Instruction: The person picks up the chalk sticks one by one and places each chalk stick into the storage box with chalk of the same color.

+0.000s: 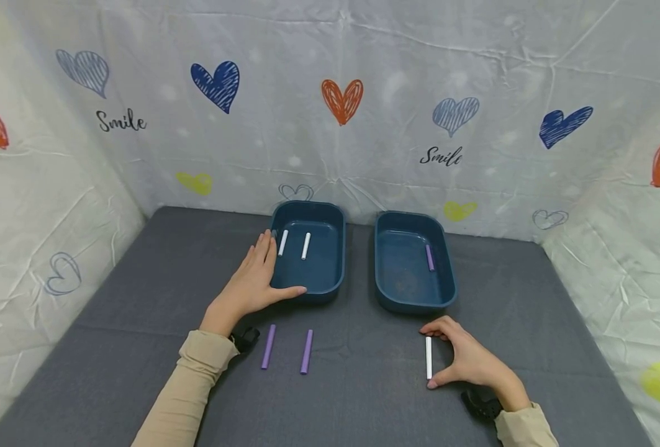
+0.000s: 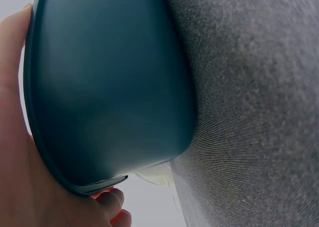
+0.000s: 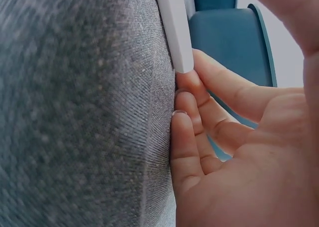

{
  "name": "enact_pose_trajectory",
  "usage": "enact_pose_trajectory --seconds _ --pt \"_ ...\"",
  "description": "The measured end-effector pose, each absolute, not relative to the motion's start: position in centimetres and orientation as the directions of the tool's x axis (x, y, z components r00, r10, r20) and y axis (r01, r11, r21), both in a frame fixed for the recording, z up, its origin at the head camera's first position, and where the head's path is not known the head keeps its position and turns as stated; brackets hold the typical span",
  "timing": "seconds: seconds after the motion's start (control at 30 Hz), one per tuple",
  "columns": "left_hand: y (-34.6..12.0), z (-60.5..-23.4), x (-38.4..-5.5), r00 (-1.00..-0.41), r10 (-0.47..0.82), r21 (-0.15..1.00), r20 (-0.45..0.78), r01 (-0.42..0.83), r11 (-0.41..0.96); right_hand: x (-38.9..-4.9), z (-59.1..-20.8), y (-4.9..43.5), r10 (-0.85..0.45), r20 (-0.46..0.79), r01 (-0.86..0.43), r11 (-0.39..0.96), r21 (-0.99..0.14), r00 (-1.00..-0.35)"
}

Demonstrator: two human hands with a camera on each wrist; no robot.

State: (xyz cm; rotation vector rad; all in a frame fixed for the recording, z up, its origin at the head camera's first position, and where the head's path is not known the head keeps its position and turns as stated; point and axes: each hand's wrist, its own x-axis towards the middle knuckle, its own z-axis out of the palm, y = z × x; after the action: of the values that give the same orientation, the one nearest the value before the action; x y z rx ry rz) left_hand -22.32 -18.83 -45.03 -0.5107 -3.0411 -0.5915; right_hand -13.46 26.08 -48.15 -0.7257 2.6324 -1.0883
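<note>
White stick (image 1: 429,358) lying on the grey cloth (image 1: 357,397) — and the right hand (image 1: 469,360) has it pinched end to end, fingertips at its twelve o'clock, thumb at its six! Over toward ten o'clock from there, the left hand (image 1: 251,282) spreads round a corner of the left tub (image 1: 325,268), straight fingers along the nine o'clock side, thumb out across the rim at six. Inside that tub, two loose white sticks (image 1: 305,246): one toward nine o'clock, the other near the middle. Eleven o'clock from the right hand sits the right tub (image 1: 402,264), a single purple stick (image 1: 429,257) at three inside it. Nine o'clock from the pinched stick — a purple pair (image 1: 306,352) on the cloth, side by side, just apart. At twelve, a pale heart-printed curtain (image 1: 285,143).
</note>
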Motion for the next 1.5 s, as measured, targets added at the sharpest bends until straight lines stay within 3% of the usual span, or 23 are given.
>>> enact_pose_trajectory --seconds 0.73,1.23,1.5 --pt "-18.9 -44.9 -22.2 -0.947 0.315 0.369 0.058 0.314 0.875 -13.6 -47.6 25.9 -0.551 0.025 -0.398 0.571 -0.718 -0.834" --pt "-18.9 -44.7 -22.2 -0.945 0.322 0.373 0.053 0.318 0.871 -14.0 -46.4 24.0 -0.568 -0.023 -0.382 0.583 -0.717 -0.823" --pt "-18.9 -44.9 -22.3 -0.943 0.327 0.371 0.063 0.326 0.869 -14.4 -46.0 22.8 -0.581 -0.049 -0.334 0.533 -0.778 -0.812"
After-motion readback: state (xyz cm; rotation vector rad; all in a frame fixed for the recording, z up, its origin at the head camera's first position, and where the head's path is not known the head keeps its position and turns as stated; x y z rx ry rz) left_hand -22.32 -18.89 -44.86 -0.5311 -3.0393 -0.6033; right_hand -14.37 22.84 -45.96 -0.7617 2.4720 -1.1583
